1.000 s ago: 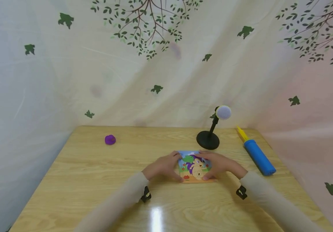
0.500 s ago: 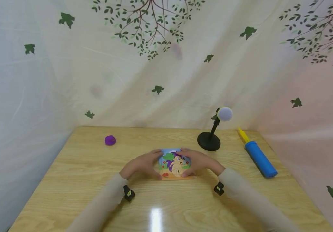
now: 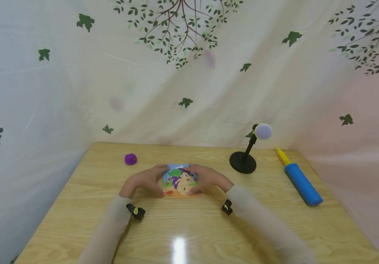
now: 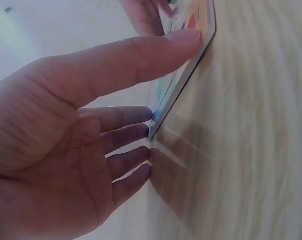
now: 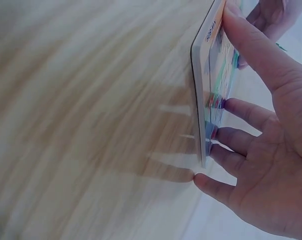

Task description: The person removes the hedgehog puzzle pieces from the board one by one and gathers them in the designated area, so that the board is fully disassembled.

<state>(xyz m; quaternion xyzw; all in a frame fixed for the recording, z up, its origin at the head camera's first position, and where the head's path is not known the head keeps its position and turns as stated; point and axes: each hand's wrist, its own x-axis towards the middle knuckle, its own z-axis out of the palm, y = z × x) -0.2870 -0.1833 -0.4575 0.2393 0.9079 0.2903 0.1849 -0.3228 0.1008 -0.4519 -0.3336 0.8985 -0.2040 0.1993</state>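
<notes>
Leaf-printed cloth (image 3: 143, 88), hung behind one wood-grain table (image 3: 182, 220). On it I count: picture board (image 3: 181, 179), cartoon-faced, between two hands; left hand (image 3: 146, 179), wide, touching the board's left side; right hand (image 3: 206, 176), likewise wide, touching its right. Beyond the board: purple item (image 3: 131, 159), leftward; black stand (image 3: 243, 162), rightward. Well right of the board: yellow-tipped blue cylinder (image 3: 303, 183).

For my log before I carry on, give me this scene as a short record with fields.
surface: wooden table
in hand: picture board, lying cartoon side up
left hand: thumb and fingertips at the board's left side
right hand: thumb and fingertips on the board's right part
behind, left: small purple item
behind, right: black stand with round pale head
far right: blue cylinder with yellow tip
</notes>
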